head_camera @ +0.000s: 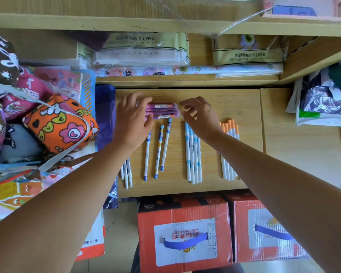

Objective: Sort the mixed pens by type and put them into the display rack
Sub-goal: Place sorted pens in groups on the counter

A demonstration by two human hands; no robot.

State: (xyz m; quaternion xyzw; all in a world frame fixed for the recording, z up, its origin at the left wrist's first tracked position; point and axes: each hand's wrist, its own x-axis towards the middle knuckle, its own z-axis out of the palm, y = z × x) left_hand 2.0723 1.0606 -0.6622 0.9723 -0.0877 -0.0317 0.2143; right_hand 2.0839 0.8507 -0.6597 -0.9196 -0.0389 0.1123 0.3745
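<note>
Pens lie sorted in groups on a wooden shelf (234, 107). A small bundle of purple pens (162, 110) lies crosswise at the back. My left hand (133, 117) covers its left end, fingers and thumb curled round it. My right hand (200, 113) hovers at the bundle's right end with fingers loosely curled, holding nothing. Below lie three blue-capped patterned pens (158, 151), several light-blue and white pens (193, 154), several orange-capped white pens (229, 150), and white pens (126, 174) partly hidden under my left forearm.
Colourful fabric pouches (59, 125) are piled at the left. Packaged stationery (140, 50) fills the upper shelf behind. Two red cardboard boxes (185, 231) stand on the floor below the shelf's front edge. Plastic bags (325, 101) hang at the right.
</note>
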